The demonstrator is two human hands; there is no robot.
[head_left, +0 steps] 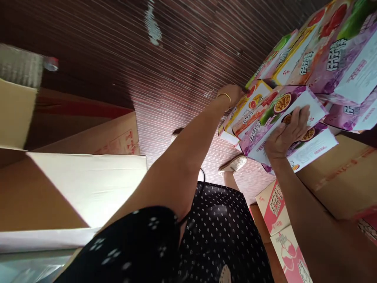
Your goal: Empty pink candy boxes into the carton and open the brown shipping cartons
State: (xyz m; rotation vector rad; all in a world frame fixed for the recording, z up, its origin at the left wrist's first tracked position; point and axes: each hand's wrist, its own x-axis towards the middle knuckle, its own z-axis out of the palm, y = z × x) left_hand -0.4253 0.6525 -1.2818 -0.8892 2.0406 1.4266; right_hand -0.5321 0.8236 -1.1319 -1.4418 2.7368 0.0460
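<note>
My left hand (pixel 231 94) reaches to the far side of a yellow fruit-printed carton (pixel 250 100); its fingertips are hidden there. Beside it in a tight row stand an orange-printed carton (pixel 246 122) and a purple carton with passion fruit pictures (pixel 262 144). Against the white and purple face of that last carton presses my right hand (pixel 290 131), thumb apart from the fingers. The row sits between my two hands. Under the right wrist, another purple carton (pixel 316 147) shows partly.
More printed cartons (pixel 332 55) are stacked at the upper right. Brown boxes (pixel 341 173) and red-printed boxes (pixel 272 204) stand at the lower right. To the left is an open cardboard box (pixel 97 177) with flaps spread. The striped floor (pixel 176 74) has a pale worn patch.
</note>
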